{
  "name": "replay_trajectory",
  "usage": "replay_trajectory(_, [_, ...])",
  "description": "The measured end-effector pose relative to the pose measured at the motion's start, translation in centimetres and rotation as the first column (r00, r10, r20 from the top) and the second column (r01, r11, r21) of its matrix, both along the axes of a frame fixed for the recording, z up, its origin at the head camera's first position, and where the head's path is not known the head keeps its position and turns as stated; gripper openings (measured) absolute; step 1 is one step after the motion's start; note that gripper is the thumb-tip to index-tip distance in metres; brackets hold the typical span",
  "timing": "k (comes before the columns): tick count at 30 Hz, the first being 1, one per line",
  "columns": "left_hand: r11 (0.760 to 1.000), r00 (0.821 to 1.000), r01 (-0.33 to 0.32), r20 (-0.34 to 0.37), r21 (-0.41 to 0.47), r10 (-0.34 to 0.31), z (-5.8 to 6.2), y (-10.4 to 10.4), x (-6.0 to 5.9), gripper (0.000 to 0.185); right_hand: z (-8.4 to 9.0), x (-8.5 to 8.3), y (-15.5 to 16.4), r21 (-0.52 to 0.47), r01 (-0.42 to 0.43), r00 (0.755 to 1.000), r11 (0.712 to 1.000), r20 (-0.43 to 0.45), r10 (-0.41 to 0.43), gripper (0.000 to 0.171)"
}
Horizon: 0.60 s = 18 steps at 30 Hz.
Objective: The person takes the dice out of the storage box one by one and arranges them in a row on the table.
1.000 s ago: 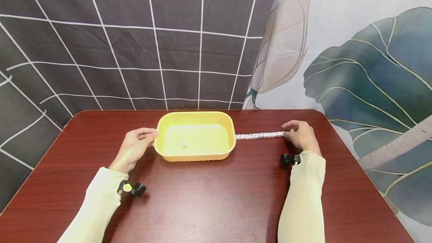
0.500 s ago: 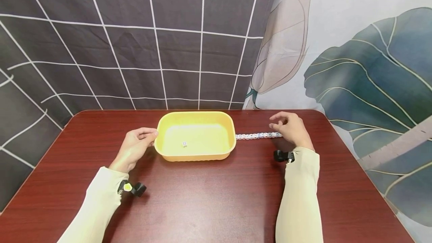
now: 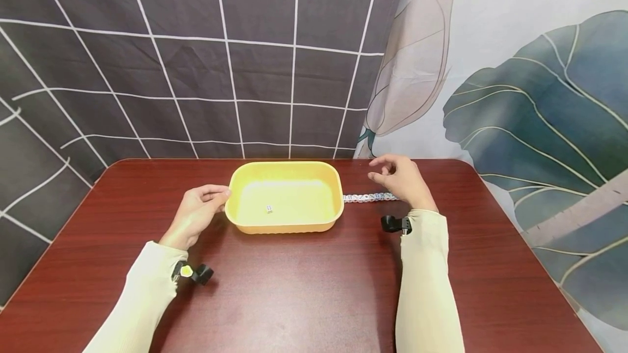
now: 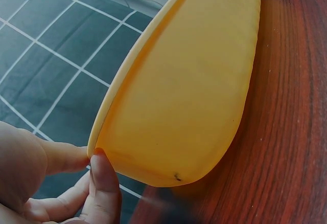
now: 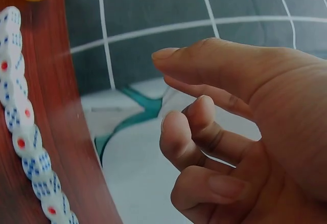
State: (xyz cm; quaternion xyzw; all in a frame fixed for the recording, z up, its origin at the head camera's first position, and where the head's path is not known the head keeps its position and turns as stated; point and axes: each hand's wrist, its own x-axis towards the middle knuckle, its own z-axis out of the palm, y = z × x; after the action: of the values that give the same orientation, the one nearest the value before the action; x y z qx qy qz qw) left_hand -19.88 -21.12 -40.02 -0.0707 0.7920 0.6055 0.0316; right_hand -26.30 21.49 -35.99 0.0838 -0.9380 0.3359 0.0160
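My left hand (image 3: 196,211) pinches the left rim of a yellow plastic tray (image 3: 284,229) between thumb and fingers; the left wrist view shows the same pinch on the tray's wall (image 4: 184,81). One white die (image 3: 269,209) lies inside the tray. From the tray's right side a straight row of white dice (image 3: 368,198), with red and blue pips, runs along the table. My right hand (image 3: 404,181) hovers over the right end of that row and hides part of it. Its fingers (image 5: 204,63) are loosely bent and hold nothing, with the dice (image 5: 25,137) off to one side.
Everything stands on a dark red wooden table (image 3: 289,287), whose far edge lies just behind the tray. Behind it hang a grey cloth with white grid lines (image 3: 196,70) and a pale cloth with leaf prints (image 3: 539,102). Each wrist wears a small black camera.
My right hand has left the right end of the dice row, risen and moved left above it. The left hand and the tray have stayed in place.
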Motion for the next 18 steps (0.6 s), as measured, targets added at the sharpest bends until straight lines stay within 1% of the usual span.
replay_trajectory(8, [1.0,1.0,0.002,-0.002,-0.003,-0.002,0.0,0.0,0.0,0.04,0.4,-0.2,-2.8,-0.03,-0.068,0.997,0.997,-0.038,0.067,0.025])
replay_trajectory(18, [1.0,1.0,0.002,0.012,-0.005,-0.002,0.0,0.0,0.0,0.041,0.5,-0.2,-6.9,-0.058,-0.168,0.985,0.984,-0.05,0.165,0.023])
